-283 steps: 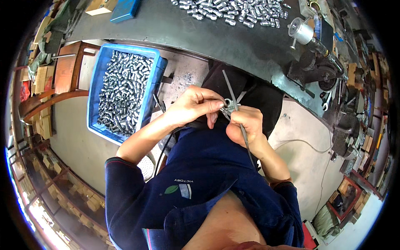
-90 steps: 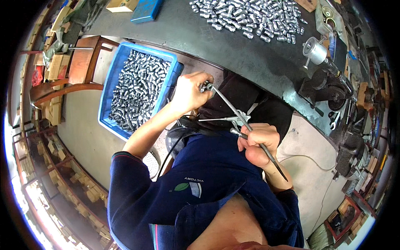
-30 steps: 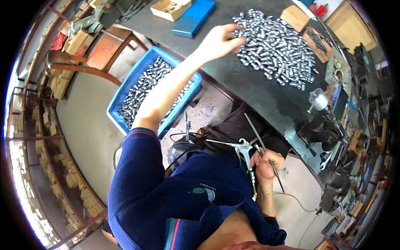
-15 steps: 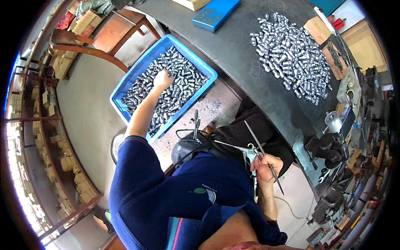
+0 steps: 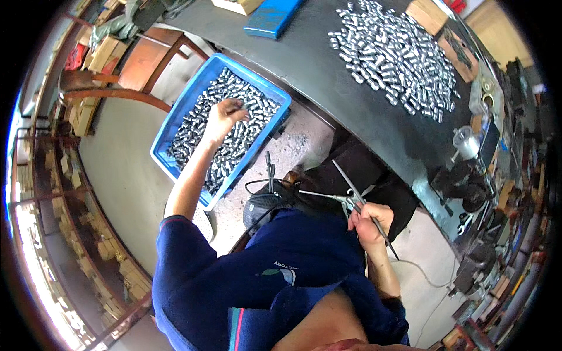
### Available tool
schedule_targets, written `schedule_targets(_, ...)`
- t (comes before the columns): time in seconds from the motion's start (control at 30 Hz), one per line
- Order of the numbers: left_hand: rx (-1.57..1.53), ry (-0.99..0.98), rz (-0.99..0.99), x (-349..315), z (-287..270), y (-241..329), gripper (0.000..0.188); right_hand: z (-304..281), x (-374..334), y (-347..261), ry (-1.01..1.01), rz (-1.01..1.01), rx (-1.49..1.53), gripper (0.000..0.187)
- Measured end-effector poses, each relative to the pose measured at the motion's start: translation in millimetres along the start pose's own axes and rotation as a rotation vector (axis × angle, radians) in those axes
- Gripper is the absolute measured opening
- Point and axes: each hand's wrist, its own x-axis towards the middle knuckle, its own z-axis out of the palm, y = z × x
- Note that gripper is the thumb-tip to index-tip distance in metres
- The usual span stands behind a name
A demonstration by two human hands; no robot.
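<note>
Right of centre, slim rod [image 5: 345,178] clasped in right hand [image 5: 370,223], fingers closed, long axis slanting upper left to lower right, darker end lowermost. Left of centre, half-curled left hand [image 5: 223,121] held over metal fittings [image 5: 231,149] in blue bin [image 5: 159,149]; any grip cannot be told.

We are in a workshop; we see a dark workbench [image 5: 304,64], metal parts [image 5: 237,137] filling a blue crate [image 5: 204,81], a wrench [image 5: 464,223].

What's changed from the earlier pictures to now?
The left hand went from the metal rod's tip to the metal fittings on the table, apparently letting its piece go there, then back leftward over the blue bin; its grip now is unclear. Unchanged: the right hand holds the rod.
</note>
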Motion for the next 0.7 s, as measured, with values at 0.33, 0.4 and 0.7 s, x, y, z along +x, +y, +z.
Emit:
schedule_targets(0.33,-1.088,-0.686,-0.292,-84,124,118,0.028,-11,9,-14,-0.073,-0.2,-0.256,0.031)
schedule_targets(0.4,-1.102,-0.743,-0.384,-93,133,124,0.026,-14,8,-5,-0.042,-0.204,-0.26,0.045)
schedule_targets(0.7,-0.673,-0.817,-0.253,-104,146,143,0.03,-18,9,-2,-0.117,-0.141,-0.281,0.035)
